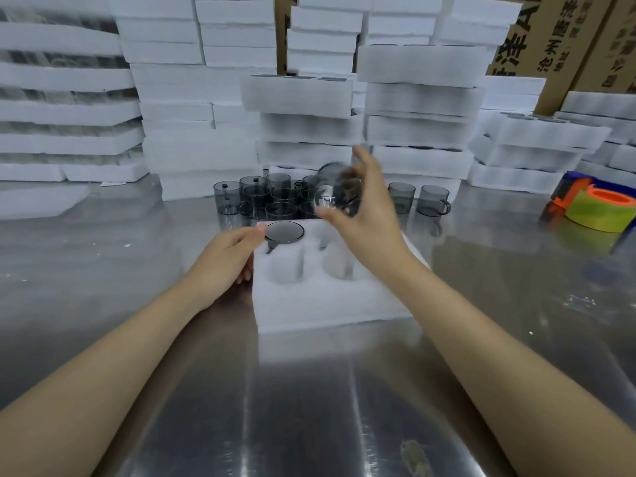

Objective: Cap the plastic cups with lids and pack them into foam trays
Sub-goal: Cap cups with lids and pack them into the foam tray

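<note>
1 cup (335,196) — smoky-grey, motion-blurred

Readable print appears only on the brown cardboard cartons at the upper right, behind the white foam stacks.

1. Nearer brown cardboard carton (537,36): black print, rotated to run up the panel. The large characters show "泽" followed by a Latin "A"; the rest is cut off by the picture edge. A smaller line beside them reads approximately "沧州唐泽", and below it "地址".
2. Far-right brown cardboard carton (616,46): black Chinese characters, too blurred and cropped to read reliably.
</note>
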`<state>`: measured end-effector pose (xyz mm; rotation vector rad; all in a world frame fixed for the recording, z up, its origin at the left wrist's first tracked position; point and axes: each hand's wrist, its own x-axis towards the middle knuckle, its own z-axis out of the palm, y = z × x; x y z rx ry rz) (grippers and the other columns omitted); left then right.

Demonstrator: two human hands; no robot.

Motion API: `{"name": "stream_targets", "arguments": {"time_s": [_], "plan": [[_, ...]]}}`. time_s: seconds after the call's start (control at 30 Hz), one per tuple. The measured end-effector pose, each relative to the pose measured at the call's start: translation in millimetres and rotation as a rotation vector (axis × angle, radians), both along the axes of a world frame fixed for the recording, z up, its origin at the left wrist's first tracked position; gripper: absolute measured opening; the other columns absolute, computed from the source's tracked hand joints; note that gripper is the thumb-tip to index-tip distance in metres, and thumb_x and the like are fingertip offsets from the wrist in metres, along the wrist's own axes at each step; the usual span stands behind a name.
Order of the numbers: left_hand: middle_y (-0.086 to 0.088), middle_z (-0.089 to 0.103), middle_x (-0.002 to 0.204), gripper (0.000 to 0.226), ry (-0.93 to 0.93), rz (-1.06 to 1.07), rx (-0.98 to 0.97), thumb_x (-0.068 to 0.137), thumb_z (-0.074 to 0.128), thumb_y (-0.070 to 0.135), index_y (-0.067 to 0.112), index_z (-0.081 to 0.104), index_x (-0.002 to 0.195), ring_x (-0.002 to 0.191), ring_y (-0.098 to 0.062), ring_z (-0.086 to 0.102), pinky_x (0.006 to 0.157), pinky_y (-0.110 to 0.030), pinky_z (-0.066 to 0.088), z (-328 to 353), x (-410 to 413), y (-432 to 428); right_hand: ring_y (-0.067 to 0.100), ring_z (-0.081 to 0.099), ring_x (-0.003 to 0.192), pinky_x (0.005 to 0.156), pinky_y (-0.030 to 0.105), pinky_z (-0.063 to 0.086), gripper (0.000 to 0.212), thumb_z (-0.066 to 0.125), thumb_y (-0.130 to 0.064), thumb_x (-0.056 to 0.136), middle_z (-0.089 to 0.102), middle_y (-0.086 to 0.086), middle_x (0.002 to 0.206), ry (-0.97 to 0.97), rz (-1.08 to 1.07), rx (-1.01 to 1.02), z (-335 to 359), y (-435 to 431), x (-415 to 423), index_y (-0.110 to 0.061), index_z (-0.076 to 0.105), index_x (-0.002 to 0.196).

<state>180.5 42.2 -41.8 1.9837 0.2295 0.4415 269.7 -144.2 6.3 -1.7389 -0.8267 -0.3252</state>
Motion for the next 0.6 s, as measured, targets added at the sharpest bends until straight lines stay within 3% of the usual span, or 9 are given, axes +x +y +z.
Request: {"name": "stream_targets", "arguments": {"time_s": [0.07, 0.17, 0.27, 0.33, 0.43, 0.6], "plan": [[-0.011, 0.055, 0.070, 0.050, 0.002, 0.003, -0.001, 0.099, 0.042, 0.045, -0.001, 0.062, 0.095, 0.060, -0.019, 0.051, 0.054, -0.028, 0.038, -0.2, -0.3, -0.3, 0.007, 0.044, 0.115, 0.101, 0.008, 0.029, 0.090, 0.079, -0.013, 0.076, 0.043, -0.002, 0.127, -0.021, -0.001, -0.121, -4.0, 0.9, 2.2, -0.016, 0.026, 0.149], [-0.010, 0.055, 0.070, 0.050, 0.010, 0.008, -0.007, 0.099, 0.043, 0.046, 0.000, 0.062, 0.096, 0.059, -0.018, 0.051, 0.055, -0.028, 0.038, 0.1, 0.3, 0.1, -0.002, 0.045, 0.103, 0.092, -0.003, 0.026, 0.073, 0.082, -0.008, 0.069, 0.041, -0.002, 0.123, -0.066, -0.047, -0.114, -2.4, -6.5, 8.2, -0.012, 0.048, 0.133], [-0.017, 0.058, 0.074, 0.054, 0.011, -0.001, 0.012, 0.099, 0.042, 0.046, -0.004, 0.060, 0.101, 0.061, -0.024, 0.053, 0.058, -0.030, 0.041, 0.0, 0.6, 0.4, -0.013, 0.045, 0.098, 0.088, -0.003, 0.029, 0.066, 0.081, -0.003, 0.067, 0.041, 0.000, 0.122, -0.079, -0.035, -0.097, -3.6, -7.1, 5.0, -0.017, 0.049, 0.124], [-0.028, 0.064, 0.088, 0.052, 0.007, -0.001, 0.016, 0.099, 0.042, 0.047, -0.001, 0.061, 0.103, 0.073, -0.041, 0.059, 0.069, -0.040, 0.047, -0.1, 0.0, 0.6, -0.003, 0.047, 0.104, 0.090, 0.004, 0.034, 0.063, 0.078, 0.000, 0.069, 0.047, 0.000, 0.121, -0.089, -0.015, -0.094, -2.5, -5.9, 2.7, -0.019, 0.047, 0.121], [-0.030, 0.064, 0.100, 0.047, 0.016, 0.007, 0.027, 0.099, 0.041, 0.047, 0.007, 0.065, 0.105, 0.092, -0.044, 0.062, 0.085, -0.051, 0.049, 1.5, -1.6, -1.3, 0.008, 0.051, 0.106, 0.089, 0.008, 0.038, 0.061, 0.076, 0.000, 0.071, 0.053, -0.001, 0.118, -0.077, 0.008, -0.092, -1.5, -6.8, 1.4, -0.023, 0.042, 0.117], [-0.027, 0.066, 0.092, 0.043, 0.027, 0.020, 0.046, 0.099, 0.040, 0.047, 0.014, 0.067, 0.106, 0.076, -0.038, 0.061, 0.074, -0.044, 0.049, 3.2, -1.6, -2.7, 0.007, 0.051, 0.103, 0.084, 0.002, 0.034, 0.062, 0.076, 0.003, 0.071, 0.053, 0.000, 0.118, -0.096, 0.030, -0.073, -1.9, -7.1, -0.1, -0.025, 0.040, 0.113]]}}
